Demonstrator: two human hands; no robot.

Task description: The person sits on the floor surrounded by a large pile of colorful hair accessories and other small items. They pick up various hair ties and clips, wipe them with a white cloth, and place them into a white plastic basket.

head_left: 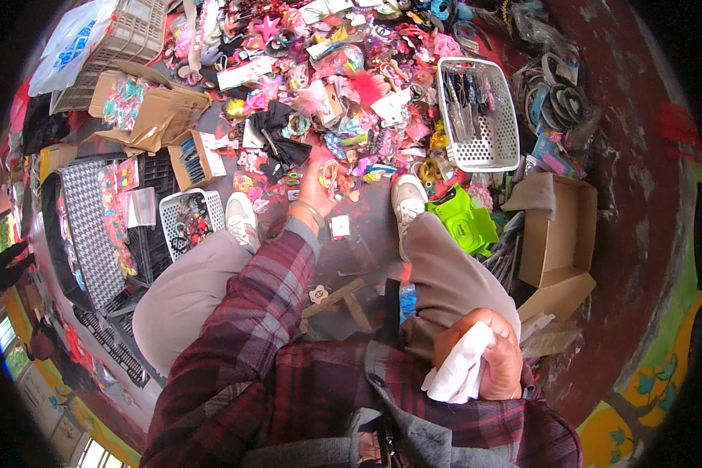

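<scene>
Ahead of me, my left hand (312, 193) is stretched out to the near edge of a big heap of small hair accessories (351, 86). Its fingers are curled around a few thin, pale, ring-shaped hair ties (330, 178). A black cloth piece (281, 140) lies on the heap just beyond that hand. Near my right thigh, my right hand (501, 363) is closed on a crumpled white cloth (464, 363); whether it is cloth or tissue is hard to tell. A small white card (340, 227) lies on the dark floor beside my left wrist.
A white basket (509, 144) with packaged items stands right of the heap, near a bright green plastic piece (464, 222) and an open cardboard box (577, 234). On the left are a small white basket (166, 218), a cardboard carton (160, 121) and a grey crate (136, 39).
</scene>
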